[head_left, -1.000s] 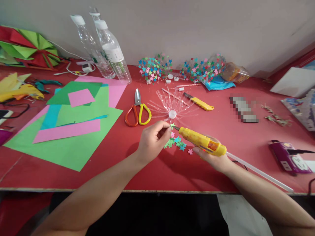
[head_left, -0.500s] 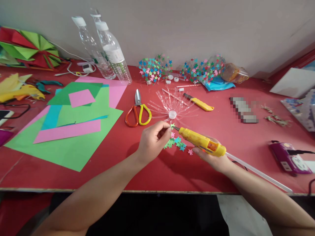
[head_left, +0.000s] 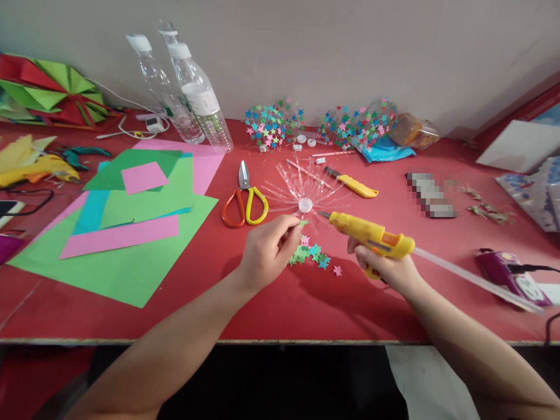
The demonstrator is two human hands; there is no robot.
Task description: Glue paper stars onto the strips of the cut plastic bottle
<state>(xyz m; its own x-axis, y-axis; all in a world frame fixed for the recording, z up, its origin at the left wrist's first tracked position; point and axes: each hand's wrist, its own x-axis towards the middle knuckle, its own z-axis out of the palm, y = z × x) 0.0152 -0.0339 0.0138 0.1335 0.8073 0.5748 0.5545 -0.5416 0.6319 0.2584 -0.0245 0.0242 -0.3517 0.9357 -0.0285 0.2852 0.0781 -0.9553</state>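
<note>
On my head view, I take the green paper star as clock centre; the left hand pinches it, finger and thumb closed. The right hand is wrapped round the yellow glue gun at three, its nozzle apart from the star. Strip-cut clear plastic splays at twelve, loose paper stars at six. I judge this a gluing step; the next move calls for keeping fingertips off the nozzle.

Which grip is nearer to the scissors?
Left. The left grip is just right of the scissors, toward the camera; the right grip is much farther right.
</note>
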